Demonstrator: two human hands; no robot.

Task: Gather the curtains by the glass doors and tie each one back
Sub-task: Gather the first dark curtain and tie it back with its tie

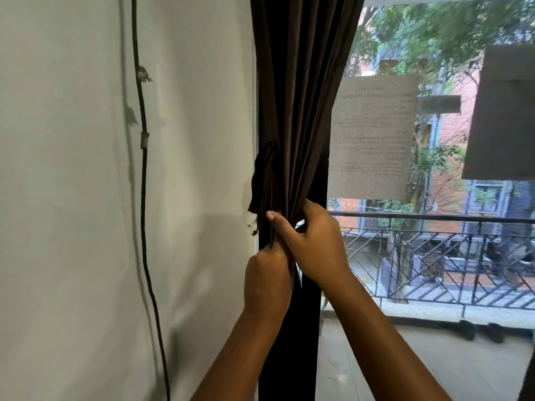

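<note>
A dark brown curtain hangs bunched into folds at the left edge of the glass door. My right hand grips the gathered folds, thumb across the front and fingers curled behind. Just below and left of it, my left hand is curled round the curtain's left edge. A dark fabric tie-back hangs from the wall side of the curtain, just above my hands. What my left fingers hold exactly is hidden.
A white wall fills the left, with a black cable clipped down it. Two paper sheets are stuck on the glass. Outside are a balcony railing, trees and brick buildings.
</note>
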